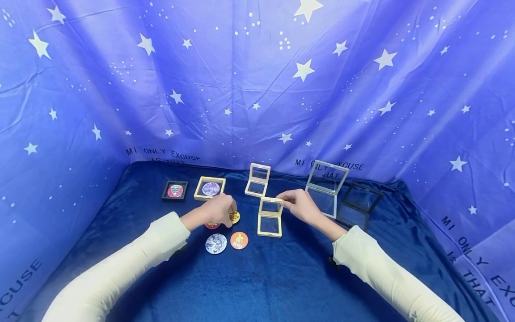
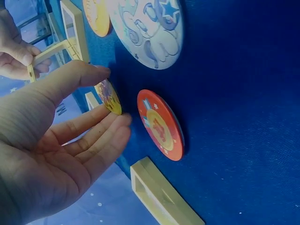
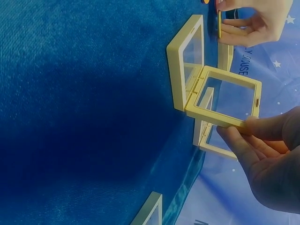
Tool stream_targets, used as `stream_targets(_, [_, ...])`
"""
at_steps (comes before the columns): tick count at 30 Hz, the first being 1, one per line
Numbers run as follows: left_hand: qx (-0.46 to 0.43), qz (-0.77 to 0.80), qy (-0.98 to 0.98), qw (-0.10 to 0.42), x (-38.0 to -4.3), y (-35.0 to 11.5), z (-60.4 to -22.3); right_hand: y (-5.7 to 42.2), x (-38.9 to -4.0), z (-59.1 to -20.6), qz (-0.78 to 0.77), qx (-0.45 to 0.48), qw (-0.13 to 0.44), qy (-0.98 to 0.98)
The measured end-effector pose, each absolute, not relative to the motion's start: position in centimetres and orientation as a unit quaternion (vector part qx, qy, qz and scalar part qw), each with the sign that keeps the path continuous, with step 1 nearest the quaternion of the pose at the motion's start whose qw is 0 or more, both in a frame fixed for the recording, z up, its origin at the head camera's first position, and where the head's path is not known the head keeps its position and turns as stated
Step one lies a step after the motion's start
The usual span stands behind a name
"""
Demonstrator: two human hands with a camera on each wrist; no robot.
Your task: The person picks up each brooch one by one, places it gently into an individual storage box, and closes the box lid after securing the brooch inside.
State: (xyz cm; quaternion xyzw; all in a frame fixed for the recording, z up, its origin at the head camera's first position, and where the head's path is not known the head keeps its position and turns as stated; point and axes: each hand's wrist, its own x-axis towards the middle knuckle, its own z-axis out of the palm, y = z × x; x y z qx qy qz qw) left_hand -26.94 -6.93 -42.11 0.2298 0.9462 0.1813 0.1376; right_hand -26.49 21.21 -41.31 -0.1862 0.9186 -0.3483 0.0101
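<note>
My left hand holds a round yellow badge by its edges, thumb on one side and fingers on the other. Close by lies a red badge, partly covered by that hand in the head view. A white-and-blue badge and an orange badge with a thumbs-up lie nearer to me. My right hand pinches the raised lid of a pale yellow hinged display frame between thumb and fingers. Clear film spans both halves of this frame, which stands unfolded on the cloth.
Behind stand a closed black frame with a red badge, a wooden-coloured frame with a purple badge, and an open cream frame. At right are an open pale grey frame and an open black frame. Dark blue cloth covers the table.
</note>
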Motion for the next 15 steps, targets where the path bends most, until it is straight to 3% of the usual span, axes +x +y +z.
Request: stream_targets(15, [0.263,0.206,0.938,0.094,-26.4,-4.2,-40.9,21.2,-26.5,-41.5,-0.347,-0.189,0.000,0.918])
